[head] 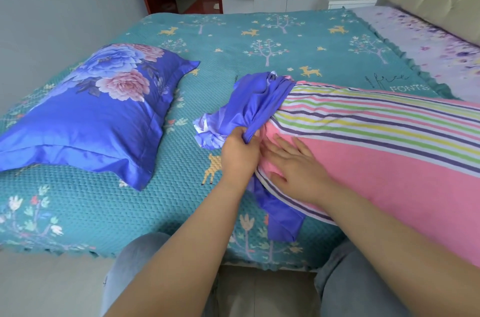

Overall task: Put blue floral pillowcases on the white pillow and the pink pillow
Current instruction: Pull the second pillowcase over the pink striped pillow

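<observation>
The pink pillow [376,150] is lying across the right side of the bed [259,38], its left end just entering the bunched blue case [249,109]. The left hand [240,153] is pinching the case's gathered edge, fingers curled round a fold of cloth. The right hand [293,163] is lying flat and relaxed on the pillow beside that edge, fingers straight, pressing the filling down.

The case is looking thin, satiny and light; it is likely sliding easily over itself but dragging on the pillow's towelling-like striped cover, so it will probably be bunching rather than gliding. The pillow is looking soft, bulky and compressible, not heavy. A sensible hold is on the hem of the opening, one hand at each side seam, working the cloth along a little at a time while the corner of the pillow is being squeezed narrow. A loose strip of the case is trailing under the pillow toward the bed's near edge and may be catching.

As for what is holding what: the second case is containing only the tip of the pink pillow, most of which is bare. The other blue floral case [85,114], at the left of the bed, is looking plump and filled, its flanged edges lying flat; its contents are hidden, presumably the white pillow.
</observation>
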Demonstrator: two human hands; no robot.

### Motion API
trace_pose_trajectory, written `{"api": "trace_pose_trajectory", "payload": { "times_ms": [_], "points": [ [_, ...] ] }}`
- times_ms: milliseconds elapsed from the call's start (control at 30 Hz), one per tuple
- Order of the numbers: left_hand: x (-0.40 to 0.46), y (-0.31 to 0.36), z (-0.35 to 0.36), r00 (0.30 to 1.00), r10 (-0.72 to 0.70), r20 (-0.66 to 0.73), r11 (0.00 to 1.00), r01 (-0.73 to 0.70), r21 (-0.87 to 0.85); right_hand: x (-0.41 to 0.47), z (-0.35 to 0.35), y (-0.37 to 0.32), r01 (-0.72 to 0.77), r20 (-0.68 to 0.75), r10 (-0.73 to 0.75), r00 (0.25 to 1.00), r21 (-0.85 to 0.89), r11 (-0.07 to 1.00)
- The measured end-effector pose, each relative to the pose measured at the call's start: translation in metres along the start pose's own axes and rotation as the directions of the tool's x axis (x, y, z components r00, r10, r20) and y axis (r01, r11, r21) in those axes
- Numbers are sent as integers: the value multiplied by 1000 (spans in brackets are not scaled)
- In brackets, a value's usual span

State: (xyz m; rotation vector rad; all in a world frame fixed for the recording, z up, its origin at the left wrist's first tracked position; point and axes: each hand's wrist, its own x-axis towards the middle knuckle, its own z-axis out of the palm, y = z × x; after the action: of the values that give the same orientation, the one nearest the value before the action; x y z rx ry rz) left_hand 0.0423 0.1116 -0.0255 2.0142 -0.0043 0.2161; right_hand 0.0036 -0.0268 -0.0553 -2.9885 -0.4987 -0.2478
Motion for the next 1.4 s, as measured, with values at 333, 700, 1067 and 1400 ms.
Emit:
{"api": "trace_pose_trajectory", "payload": {
  "times_ms": [333,700,1067,1400],
  "points": [
    [-24,7,36,961,152,232,984,-170,60,10,-6,2,-165,-60,293,954,713,682],
    [-29,-33,1,990,131,52,986,-124,-114,30,-14,-43,-274,30,577,816,900,340],
    [-18,-52,-38,973,91,-214,990,-113,-90,41,-1,-46,-524,-186,721,667,571,632],
    [29,-27,-60,999,-48,-18,963,51,265,22,7,-44,-484,-115,715,690,661,574]
  ]
}}
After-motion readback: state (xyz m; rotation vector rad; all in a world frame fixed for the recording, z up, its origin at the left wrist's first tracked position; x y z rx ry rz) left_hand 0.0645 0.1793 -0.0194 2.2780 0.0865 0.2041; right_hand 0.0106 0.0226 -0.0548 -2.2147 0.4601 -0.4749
